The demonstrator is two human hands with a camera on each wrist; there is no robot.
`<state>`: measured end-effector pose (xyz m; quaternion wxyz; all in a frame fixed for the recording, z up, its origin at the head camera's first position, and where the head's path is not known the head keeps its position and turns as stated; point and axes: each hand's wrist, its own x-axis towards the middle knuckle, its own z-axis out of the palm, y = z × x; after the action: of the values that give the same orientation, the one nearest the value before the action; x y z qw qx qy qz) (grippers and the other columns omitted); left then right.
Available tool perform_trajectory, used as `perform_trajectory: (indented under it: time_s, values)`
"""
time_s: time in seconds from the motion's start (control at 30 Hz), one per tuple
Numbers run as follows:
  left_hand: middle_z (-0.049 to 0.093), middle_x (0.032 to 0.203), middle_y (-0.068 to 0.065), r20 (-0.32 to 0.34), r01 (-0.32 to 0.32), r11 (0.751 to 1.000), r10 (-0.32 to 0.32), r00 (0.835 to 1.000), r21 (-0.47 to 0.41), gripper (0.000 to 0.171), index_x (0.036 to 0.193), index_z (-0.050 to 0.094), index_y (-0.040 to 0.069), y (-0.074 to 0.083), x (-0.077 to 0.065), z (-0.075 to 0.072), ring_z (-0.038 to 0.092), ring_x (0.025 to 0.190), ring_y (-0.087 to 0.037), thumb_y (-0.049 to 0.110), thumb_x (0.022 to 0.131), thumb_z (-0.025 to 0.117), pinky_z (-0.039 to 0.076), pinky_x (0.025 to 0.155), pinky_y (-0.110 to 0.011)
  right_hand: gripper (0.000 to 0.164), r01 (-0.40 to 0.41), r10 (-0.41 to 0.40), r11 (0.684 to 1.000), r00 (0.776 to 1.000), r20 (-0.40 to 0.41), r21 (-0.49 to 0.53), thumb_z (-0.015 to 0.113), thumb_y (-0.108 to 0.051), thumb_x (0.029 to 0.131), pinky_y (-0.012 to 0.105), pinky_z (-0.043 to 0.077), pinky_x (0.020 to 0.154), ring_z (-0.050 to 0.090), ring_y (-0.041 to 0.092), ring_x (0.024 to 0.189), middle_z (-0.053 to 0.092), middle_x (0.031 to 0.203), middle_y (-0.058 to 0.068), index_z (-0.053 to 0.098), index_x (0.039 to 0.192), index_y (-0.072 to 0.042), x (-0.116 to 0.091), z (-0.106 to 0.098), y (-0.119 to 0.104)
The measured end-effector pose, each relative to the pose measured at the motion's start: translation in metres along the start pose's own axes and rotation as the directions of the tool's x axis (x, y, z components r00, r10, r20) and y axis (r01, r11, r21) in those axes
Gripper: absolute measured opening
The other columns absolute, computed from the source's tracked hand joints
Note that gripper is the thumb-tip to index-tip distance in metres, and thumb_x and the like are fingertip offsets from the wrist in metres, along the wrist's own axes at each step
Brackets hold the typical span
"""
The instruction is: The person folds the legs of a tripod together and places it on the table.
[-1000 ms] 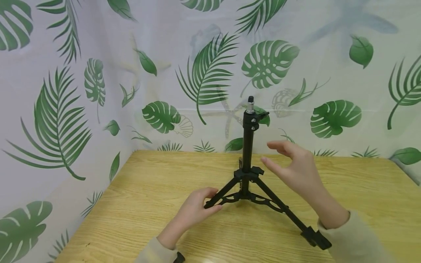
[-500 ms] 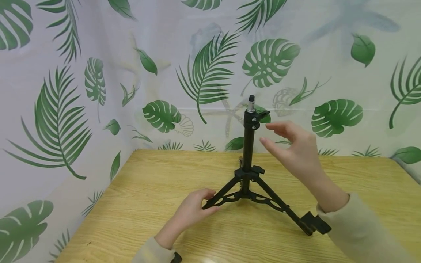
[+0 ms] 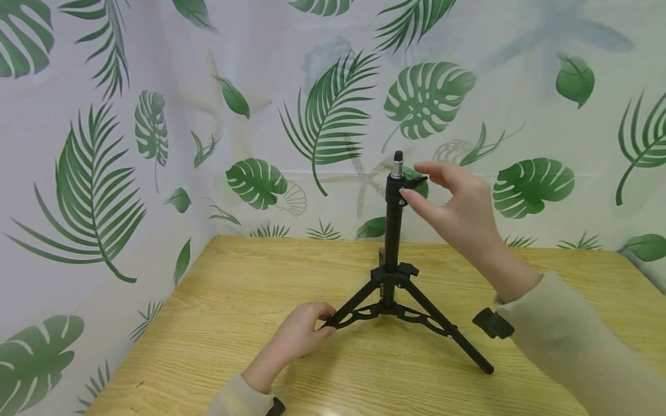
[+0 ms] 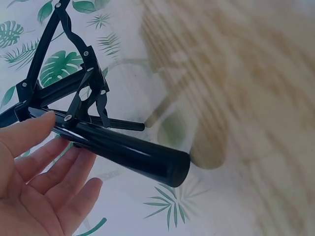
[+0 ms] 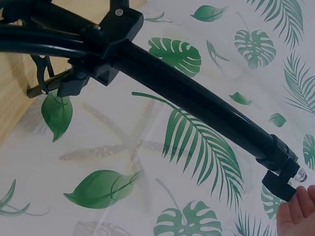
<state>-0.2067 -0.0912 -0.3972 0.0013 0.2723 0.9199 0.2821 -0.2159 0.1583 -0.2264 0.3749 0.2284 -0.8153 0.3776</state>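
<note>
A black tripod light stand stands upright on its spread legs, a silver stud at its top. My left hand holds the end of its left leg, thumb on one side and fingers on the other, as the left wrist view shows. Up at the top collar is my right hand, thumb and forefinger spread apart around the small tightening knob. In the right wrist view, those fingertips come right up to the knob. A second knob sits lower, on the leg collar.
The stand is on a wooden table. Behind and to the left hangs a white cloth printed with green leaves. A black wrist device shows at the right sleeve.
My right hand has risen from beside the lower tube to the knob at the top collar. The left hand has slid slightly outward along the left leg; the stand has stayed put.
</note>
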Motion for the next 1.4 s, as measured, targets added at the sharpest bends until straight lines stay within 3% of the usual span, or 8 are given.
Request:
perform_trajectory:
  time_s: [0.33, 0.57, 0.67, 0.83, 1.1, 1.4]
  values:
    - [0.063, 0.088, -0.006, 0.007, -0.013, 0.998, 0.012, 1.0, 0.06, 0.018, 0.093, 0.064, 0.002, 0.0, -0.001, 0.001, 0.059, 0.082, -0.017, 0.009, 0.077, 0.068, 0.047, 0.072, -0.028, 0.034, -0.201, 0.187, 0.969, 0.977, 0.103, 0.143, 0.066, -0.017, 0.081, 0.031, 0.04, 0.088, 0.055, 0.019, 0.098, 0.061, 0.105, 0.01, 0.058, 0.11, -0.001, 0.013, 0.007, -0.002]
    - [0.063, 0.086, -0.005, 0.018, 0.024, 0.996, -0.026, 1.0, 0.081, 0.017, 0.092, 0.065, 0.003, 0.003, -0.001, 0.001, 0.059, 0.079, -0.015, 0.01, 0.077, 0.068, 0.047, 0.07, -0.028, 0.036, -0.349, 0.325, 0.91, 0.935, 0.138, 0.224, 0.066, -0.019, 0.08, 0.019, 0.044, 0.069, 0.057, 0.009, 0.084, 0.063, 0.099, 0.009, 0.058, 0.111, -0.002, 0.022, 0.011, -0.002]
    - [0.063, 0.084, -0.004, 0.022, 0.039, 0.995, -0.041, 0.999, 0.087, 0.017, 0.092, 0.065, 0.003, 0.003, 0.0, 0.001, 0.059, 0.078, -0.014, 0.011, 0.077, 0.068, 0.048, 0.069, -0.028, 0.036, -0.388, 0.361, 0.884, 0.921, 0.146, 0.262, 0.066, -0.016, 0.08, 0.02, 0.044, 0.071, 0.058, 0.008, 0.081, 0.064, 0.095, 0.007, 0.059, 0.11, 0.0, 0.025, 0.014, -0.002]
    - [0.064, 0.081, -0.003, 0.021, 0.038, 0.994, -0.04, 0.999, 0.102, 0.017, 0.09, 0.066, 0.003, 0.004, 0.001, 0.001, 0.059, 0.076, -0.013, 0.013, 0.077, 0.068, 0.048, 0.067, -0.027, 0.032, -0.408, 0.383, 0.872, 0.913, 0.142, 0.271, 0.067, -0.015, 0.08, 0.021, 0.045, 0.07, 0.059, 0.007, 0.077, 0.064, 0.089, 0.004, 0.06, 0.106, 0.002, 0.028, 0.015, -0.001]
    - [0.063, 0.081, -0.003, 0.031, 0.05, 0.991, -0.054, 0.998, 0.128, 0.017, 0.09, 0.065, 0.003, 0.004, 0.003, -0.001, 0.059, 0.075, -0.016, 0.015, 0.078, 0.068, 0.047, 0.065, -0.027, 0.031, -0.406, 0.382, 0.88, 0.913, 0.142, 0.244, 0.068, -0.018, 0.078, 0.02, 0.045, 0.066, 0.059, 0.008, 0.075, 0.065, 0.085, 0.002, 0.062, 0.1, 0.003, 0.031, 0.014, 0.001]
    - [0.063, 0.079, -0.003, 0.02, 0.057, 0.992, -0.06, 0.998, 0.11, 0.015, 0.087, 0.066, 0.004, 0.004, 0.005, 0.0, 0.059, 0.072, -0.013, 0.015, 0.077, 0.069, 0.047, 0.063, -0.026, 0.032, -0.418, 0.382, 0.883, 0.905, 0.189, 0.214, 0.069, -0.02, 0.078, 0.022, 0.044, 0.068, 0.058, 0.009, 0.077, 0.065, 0.088, 0.006, 0.061, 0.1, 0.002, 0.029, 0.016, 0.005]
